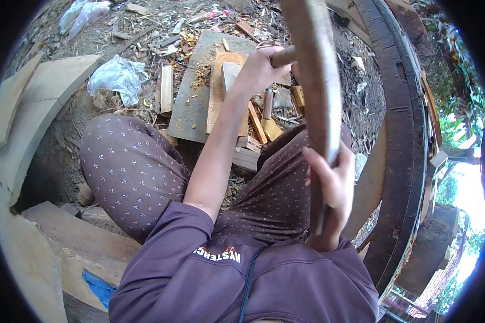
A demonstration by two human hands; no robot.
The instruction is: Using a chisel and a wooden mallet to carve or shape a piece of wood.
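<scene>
Bar of brown wood [322, 102], long, smooth, gently curved, is close to camera, right of centre, in front of the person's right thigh. Long axis near vertical in view: top runs out past the upper edge, leaning slightly left; lower end narrows and points back toward the person's torso, mid-length bowing right. Right hand [337, 185] clamped around the lower part, a finger across the front. Short round brown wooden rod [283, 56] sticks out left from the bar's upper part, roughly crosswise, blunt end left; joined or only overlapping, cannot tell. Left hand [261, 72] up there, back of hand showing, fingers curled, partly hidden behind rod; whether it's closed on the rod or something behind, cannot tell. Below, flat grey slab [186, 116] on littered ground, wood chips on it; tan rectangular wooden board [216, 97] on slab, pale grey block [229, 72] on board, left forearm crossing over. Tool with round brown wooden handle [268, 105] right of board, handle pointing toward person. Thick dark curved timber [390, 91] far right.
</scene>
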